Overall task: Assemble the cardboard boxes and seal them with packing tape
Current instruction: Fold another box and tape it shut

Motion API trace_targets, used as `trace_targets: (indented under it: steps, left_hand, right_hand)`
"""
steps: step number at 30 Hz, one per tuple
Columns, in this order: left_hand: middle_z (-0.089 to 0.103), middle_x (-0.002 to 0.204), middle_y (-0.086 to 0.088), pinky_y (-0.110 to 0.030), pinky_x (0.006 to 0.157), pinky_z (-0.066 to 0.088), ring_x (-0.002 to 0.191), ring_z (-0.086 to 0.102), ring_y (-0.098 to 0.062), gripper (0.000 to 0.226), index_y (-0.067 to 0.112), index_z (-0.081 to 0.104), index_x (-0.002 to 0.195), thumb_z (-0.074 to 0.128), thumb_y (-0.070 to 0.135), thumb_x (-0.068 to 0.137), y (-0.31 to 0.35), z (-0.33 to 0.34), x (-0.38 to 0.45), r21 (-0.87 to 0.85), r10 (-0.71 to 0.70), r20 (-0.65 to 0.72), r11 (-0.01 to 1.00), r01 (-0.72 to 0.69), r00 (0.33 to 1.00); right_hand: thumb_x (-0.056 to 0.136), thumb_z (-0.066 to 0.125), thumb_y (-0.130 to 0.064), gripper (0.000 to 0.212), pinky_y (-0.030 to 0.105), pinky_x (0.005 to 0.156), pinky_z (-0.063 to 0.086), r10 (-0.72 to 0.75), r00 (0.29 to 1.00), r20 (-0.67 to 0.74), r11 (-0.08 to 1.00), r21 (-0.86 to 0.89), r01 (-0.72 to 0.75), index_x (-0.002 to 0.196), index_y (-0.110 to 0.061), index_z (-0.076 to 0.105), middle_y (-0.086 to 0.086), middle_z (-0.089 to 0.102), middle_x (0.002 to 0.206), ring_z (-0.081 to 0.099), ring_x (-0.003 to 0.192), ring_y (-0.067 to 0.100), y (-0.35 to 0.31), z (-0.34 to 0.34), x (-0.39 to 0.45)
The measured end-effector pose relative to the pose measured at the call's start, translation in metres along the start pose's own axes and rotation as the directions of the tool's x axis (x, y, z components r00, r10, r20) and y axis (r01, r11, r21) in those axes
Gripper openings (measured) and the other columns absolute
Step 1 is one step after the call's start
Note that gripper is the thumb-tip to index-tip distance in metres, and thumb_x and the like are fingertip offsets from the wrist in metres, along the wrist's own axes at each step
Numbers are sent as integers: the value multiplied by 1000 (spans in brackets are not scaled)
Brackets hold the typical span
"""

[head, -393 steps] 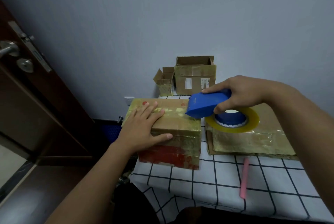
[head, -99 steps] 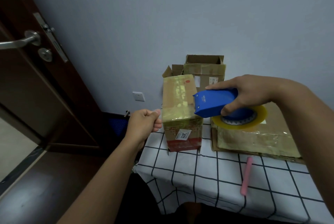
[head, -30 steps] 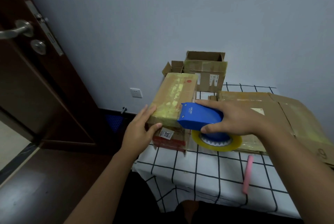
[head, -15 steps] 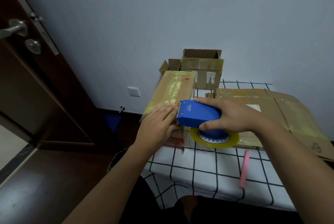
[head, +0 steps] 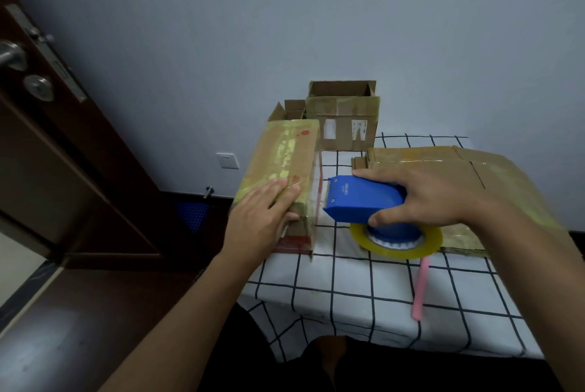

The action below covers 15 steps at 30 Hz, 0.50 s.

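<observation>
A long closed cardboard box [head: 281,154], shiny with clear tape, stands at the table's left edge. My left hand [head: 262,217] lies flat on its near end, fingers straight, thumb over the front face. My right hand [head: 424,198] grips a blue tape dispenser [head: 361,198] with a yellowish tape roll [head: 395,241] under it. The dispenser's front edge sits just right of the box's near right side. A clear strip of tape seems to run from it to the box.
Flattened taped cardboard [head: 493,176] lies on the right of the checkered tablecloth [head: 348,280]. Two open boxes [head: 343,119] stand at the back by the wall. A pink stick [head: 419,288] lies near the front. A dark door [head: 47,138] stands at left.
My left hand slid onto the box's near top end and flattened there. The dispenser has moved off the box's top, down beside its right side.
</observation>
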<state>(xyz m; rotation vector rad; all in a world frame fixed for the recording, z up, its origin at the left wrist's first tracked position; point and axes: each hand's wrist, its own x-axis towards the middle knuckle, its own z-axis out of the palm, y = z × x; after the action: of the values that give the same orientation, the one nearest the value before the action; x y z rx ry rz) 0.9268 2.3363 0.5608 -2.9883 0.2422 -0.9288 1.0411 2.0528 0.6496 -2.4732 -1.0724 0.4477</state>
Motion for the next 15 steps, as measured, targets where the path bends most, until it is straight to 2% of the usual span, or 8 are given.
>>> trace_targets:
  steps: [5,10,15]
  left_hand:
    - [59,135,-12,-46,102,44,127,53,-31,50,22,54,138,61,38,92,12,-2,6,-14,-3,63,1000,4,998]
    - [59,134,-12,-48,102,45,126,54,-33,52,22,57,135,71,34,87,15,-10,10,-16,-24,99,1000,26,995]
    - [61,132,-13,-48,100,45,123,56,-33,52,21,59,133,74,32,84,22,-10,14,-17,-26,120,999,28,992]
  right_hand:
    - [78,69,-62,81,34,91,47,47,994,96,989,-146,-32,147,-54,27,-11,49,131,51,107,15,-10,-12,1]
    - [78,68,-62,80,33,87,49,87,979,186,942,-334,-21,146,-54,28,-8,50,120,53,101,17,-31,-23,13]
    - [70,73,-61,81,41,90,54,172,943,287,944,-322,-74,142,-51,38,-8,48,117,56,101,18,-43,-25,36]
